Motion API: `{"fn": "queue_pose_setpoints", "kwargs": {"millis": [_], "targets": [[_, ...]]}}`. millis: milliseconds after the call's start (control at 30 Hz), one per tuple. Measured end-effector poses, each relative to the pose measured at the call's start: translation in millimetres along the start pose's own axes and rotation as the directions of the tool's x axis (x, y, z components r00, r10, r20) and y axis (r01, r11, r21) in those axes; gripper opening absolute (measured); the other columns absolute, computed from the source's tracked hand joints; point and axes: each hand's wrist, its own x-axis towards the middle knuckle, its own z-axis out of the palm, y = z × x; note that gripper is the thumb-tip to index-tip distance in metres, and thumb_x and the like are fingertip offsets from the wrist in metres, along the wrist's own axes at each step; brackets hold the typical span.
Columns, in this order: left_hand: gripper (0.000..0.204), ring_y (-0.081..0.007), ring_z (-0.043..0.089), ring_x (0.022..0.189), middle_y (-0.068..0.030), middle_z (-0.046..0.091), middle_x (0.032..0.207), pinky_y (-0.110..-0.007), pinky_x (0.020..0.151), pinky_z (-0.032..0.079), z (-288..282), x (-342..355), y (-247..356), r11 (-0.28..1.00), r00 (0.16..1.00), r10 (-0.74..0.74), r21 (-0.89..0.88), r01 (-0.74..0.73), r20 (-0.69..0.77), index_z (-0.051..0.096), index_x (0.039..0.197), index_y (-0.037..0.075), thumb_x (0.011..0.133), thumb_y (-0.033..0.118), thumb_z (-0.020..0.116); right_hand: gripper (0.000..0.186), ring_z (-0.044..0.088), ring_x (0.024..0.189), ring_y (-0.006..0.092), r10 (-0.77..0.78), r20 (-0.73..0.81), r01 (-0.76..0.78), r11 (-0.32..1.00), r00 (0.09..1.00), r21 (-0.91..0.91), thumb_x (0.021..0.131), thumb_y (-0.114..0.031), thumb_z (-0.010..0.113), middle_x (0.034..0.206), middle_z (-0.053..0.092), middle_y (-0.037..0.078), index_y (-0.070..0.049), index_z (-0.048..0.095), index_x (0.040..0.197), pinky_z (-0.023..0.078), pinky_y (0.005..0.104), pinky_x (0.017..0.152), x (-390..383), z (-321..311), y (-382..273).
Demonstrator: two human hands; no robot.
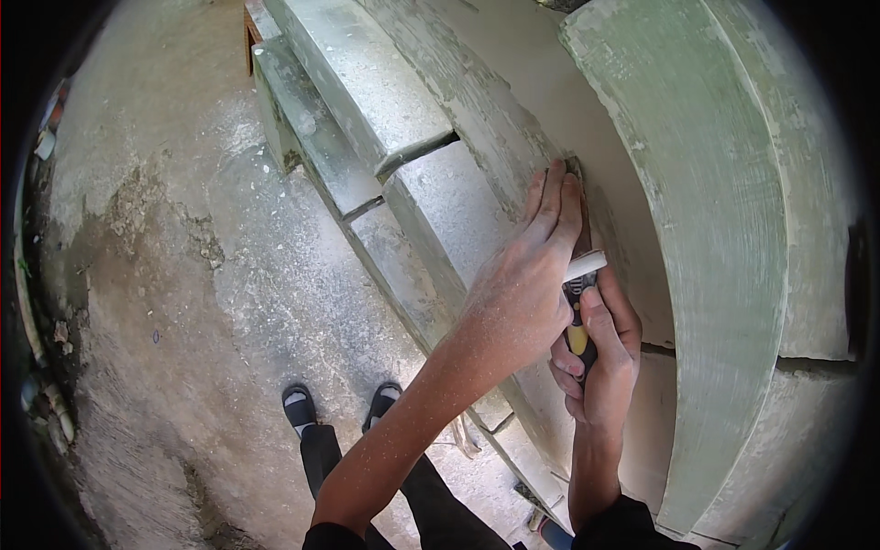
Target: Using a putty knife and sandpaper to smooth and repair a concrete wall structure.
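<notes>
The tool handle (577,337) looks plastic, the floor (229,293) rough matt concrete.

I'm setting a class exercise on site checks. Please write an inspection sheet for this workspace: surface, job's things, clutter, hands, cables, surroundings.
Surface: dusty, pale green-grey rectangular slabs, dark gaps between some.
Job's things: black-and-yellow handled tool, type unclear, with a pale piece at its upper end; narrow dark-brown strip.
Clutter: pale, crooked stick-like piece beside the slabs.
Left hand: fingers extended alongside the strip; grip unclear.
Right hand: closed around the tool's handle.
Cables: nothing seen.
Surroundings: dusty, stained grey-brown floor at left; broad, curved pale green panel at right.
</notes>
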Motion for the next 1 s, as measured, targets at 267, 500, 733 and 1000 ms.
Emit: {"fn": "queue_pose_setpoints", "kwargs": {"millis": [267, 500, 733, 1000], "targets": [[0.07, -0.0496, 0.018, 0.14, -0.0357, 0.024, 0.147, -0.048, 0.114, 0.026, -3, 9, -12, 0.999, 0.997, 0.047, 0.025, -0.045, -0.068, 0.022, 0.143, -0.012, 0.078, -0.008, 0.05, 0.049, 0.035, 0.045, 0.0029, 0.009, -0.008, -0.01, 0.994, 1.0, -0.113, 0.1, -0.016, 0.046, 0.072, 0.052, -0.001, -0.005, 0.036, 0.147, 0.023, 0.0163, 0.034, -1, -1, 3], [0.068, -0.0501, 0.02, 0.139, -0.0359, 0.026, 0.146, -0.047, 0.113, 0.028, -15, 15, -19, 0.999, 0.998, 0.032, -0.022, -0.033, -0.052, 0.026, 0.141, -0.013, 0.078, -0.006, 0.051, 0.049, 0.038, 0.048, 0.0056, -0.018, 0.025, 0.023, 0.982, 1.0, -0.188, 0.099, -0.016, 0.047, 0.068, 0.046, -0.001, -0.003, 0.038, 0.146, 0.026, 0.0207, 0.037, 5, 8, -3], [0.074, -0.0478, 0.018, 0.141, -0.0326, 0.021, 0.151, -0.049, 0.115, 0.025, 0, 2, -14, 1.0, 1.0, 0.005, 0.013, -0.005, -0.012, 0.019, 0.147, -0.007, 0.081, -0.004, 0.052, 0.049, 0.036, 0.046, 0.0051, -0.059, 0.005, 0.059, 0.99, 0.998, -0.128, 0.1, -0.016, 0.047, 0.07, 0.05, 0.0, -0.003, 0.037, 0.146, 0.026, 0.0209, 0.037, -11, -7, 14], [0.069, -0.0488, 0.019, 0.14, -0.0327, 0.026, 0.149, -0.049, 0.115, 0.025, 0, 12, -20, 0.998, 0.997, 0.043, 0.052, -0.041, -0.056, 0.023, 0.146, -0.008, 0.081, -0.006, 0.047, 0.046, 0.034, 0.049, 0.0041, -0.03, 0.017, 0.033, 0.985, 0.999, -0.169, 0.1, -0.016, 0.048, 0.074, 0.048, -0.003, -0.006, 0.041, 0.145, 0.028, 0.0204, 0.042, -1, -12, 7]]}}
